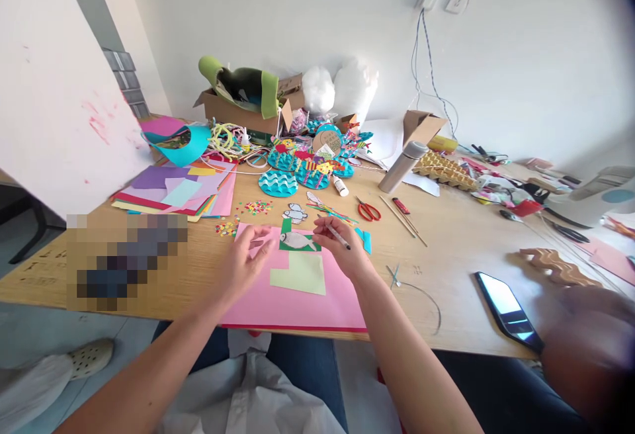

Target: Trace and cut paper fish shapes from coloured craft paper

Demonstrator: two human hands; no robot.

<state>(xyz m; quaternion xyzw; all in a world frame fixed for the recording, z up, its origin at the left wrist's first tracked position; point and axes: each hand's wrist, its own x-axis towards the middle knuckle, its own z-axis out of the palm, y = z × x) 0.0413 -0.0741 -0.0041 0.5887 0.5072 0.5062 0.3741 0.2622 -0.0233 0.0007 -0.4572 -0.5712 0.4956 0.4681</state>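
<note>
A white paper fish lies on a piece of green paper, on top of pink sheets at the table's front edge. My left hand hovers just left of the fish, fingers parted and slightly curled, with nothing seen in them. On the other side, my right hand holds a pen, its fingers close to the fish's tail. Below the fish rests a pale green paper piece on the pink paper. More white cutouts lie just beyond.
Confetti dots, red-handled scissors, wooden sticks and a grey bottle surround the work. Coloured paper is stacked left; blue decorated crafts stand behind. A phone lies right, beside another person's blurred hand.
</note>
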